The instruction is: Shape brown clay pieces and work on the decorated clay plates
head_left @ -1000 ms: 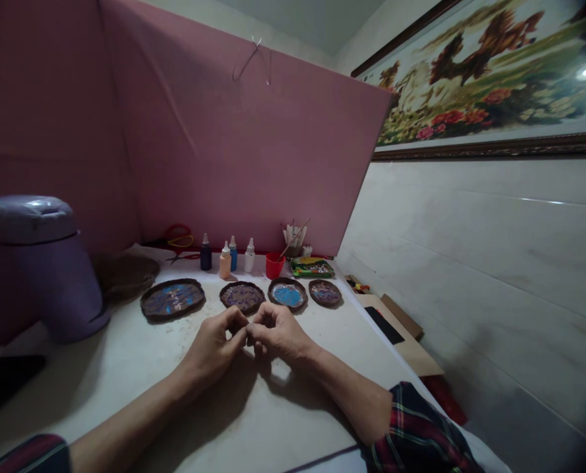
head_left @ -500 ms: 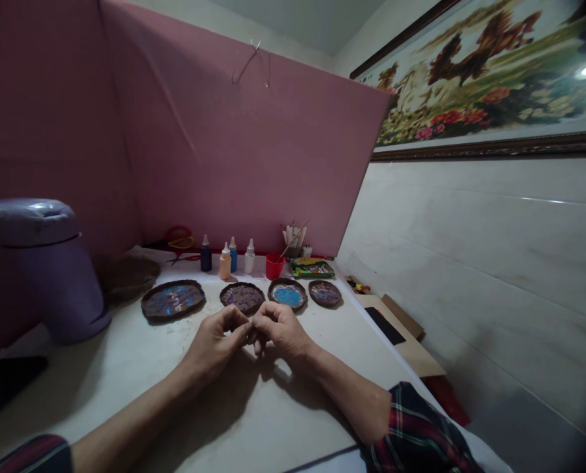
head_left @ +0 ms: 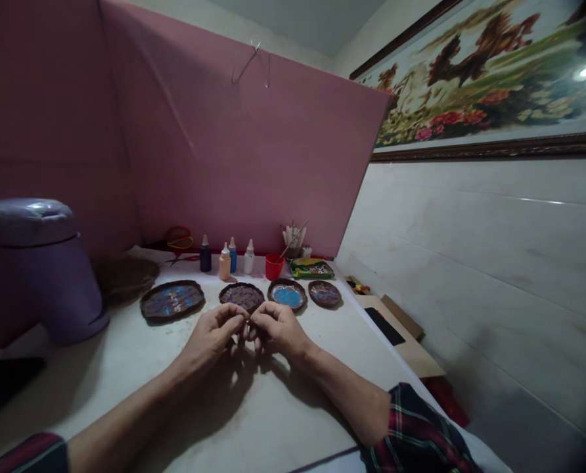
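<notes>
A: Entry one, far left?
B: Bin (head_left: 41,269), lidded, standing at the edge of the table (head_left: 253,420), apparently parked outside the working space. A dark bowl (head_left: 125,272) is sitting just beside it.

A: Back row?
B: Scissors (head_left: 179,240); four bottles (head_left: 225,261) standing upright with caps on; red cup (head_left: 274,266); pot of brushes (head_left: 293,238); green packet (head_left: 311,267). All are lining the pink board, probably so they are within reach yet clear of the hands.

A: Front row?
B: Four dishes (head_left: 172,299) lying flat, side by side, not touching, running from large to small. Lying flat is likely protecting their coloured fills; whether those are wet, I cannot tell.

A: Hands?
B: Left hand (head_left: 209,336) and right hand (head_left: 279,330) are meeting just in front of the second dish, low over the table. Fingers are curling in, and each thumb and forefinger are pinching one tiny bit (head_left: 247,323) between the two hands. It is too small to identify. The forearms appear to be resting on the table, seemingly steadying fine work.
</notes>
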`<control>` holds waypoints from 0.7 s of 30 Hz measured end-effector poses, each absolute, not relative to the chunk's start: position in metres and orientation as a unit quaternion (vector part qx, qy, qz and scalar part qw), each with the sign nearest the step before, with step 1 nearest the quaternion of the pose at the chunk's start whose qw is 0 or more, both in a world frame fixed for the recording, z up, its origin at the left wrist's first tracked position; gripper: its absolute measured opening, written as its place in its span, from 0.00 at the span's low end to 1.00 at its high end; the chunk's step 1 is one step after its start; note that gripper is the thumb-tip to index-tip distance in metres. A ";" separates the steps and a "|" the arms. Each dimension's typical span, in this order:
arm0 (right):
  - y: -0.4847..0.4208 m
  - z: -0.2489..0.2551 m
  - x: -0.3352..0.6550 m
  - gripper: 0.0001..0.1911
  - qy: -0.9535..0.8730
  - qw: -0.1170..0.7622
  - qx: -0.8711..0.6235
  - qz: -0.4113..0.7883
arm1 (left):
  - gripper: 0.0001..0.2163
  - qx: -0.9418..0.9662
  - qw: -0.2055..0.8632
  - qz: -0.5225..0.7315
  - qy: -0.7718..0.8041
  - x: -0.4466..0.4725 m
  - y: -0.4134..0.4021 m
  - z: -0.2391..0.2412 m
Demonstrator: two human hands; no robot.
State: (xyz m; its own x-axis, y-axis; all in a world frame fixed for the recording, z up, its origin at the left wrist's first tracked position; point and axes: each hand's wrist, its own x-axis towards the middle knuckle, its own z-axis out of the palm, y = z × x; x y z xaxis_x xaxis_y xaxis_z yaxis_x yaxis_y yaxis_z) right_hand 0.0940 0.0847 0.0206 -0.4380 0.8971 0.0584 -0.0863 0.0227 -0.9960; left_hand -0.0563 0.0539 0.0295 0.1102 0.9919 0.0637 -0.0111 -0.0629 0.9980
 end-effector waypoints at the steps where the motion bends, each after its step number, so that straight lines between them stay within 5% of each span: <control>1: 0.084 0.021 0.094 0.14 -0.588 0.406 -0.344 0.609 | 0.11 0.536 0.513 0.489 0.459 -0.056 0.053 0.029; 13: 0.092 0.019 0.096 0.22 -0.507 0.445 -0.286 0.681 | 0.17 0.523 0.501 0.514 0.460 -0.056 0.051 0.029; 21: 0.090 0.021 0.095 0.21 -0.463 0.471 -0.277 0.698 | 0.05 0.557 0.494 0.493 0.450 -0.058 0.059 0.019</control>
State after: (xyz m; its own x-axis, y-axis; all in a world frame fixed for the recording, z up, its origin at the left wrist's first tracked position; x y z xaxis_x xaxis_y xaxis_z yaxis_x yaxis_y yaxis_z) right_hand 0.0951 0.0904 0.0210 -0.4030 0.9139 0.0489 -0.4003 -0.1280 -0.9074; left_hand -0.0581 0.0594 0.0193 0.1100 0.9884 0.1043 0.0141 -0.1065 0.9942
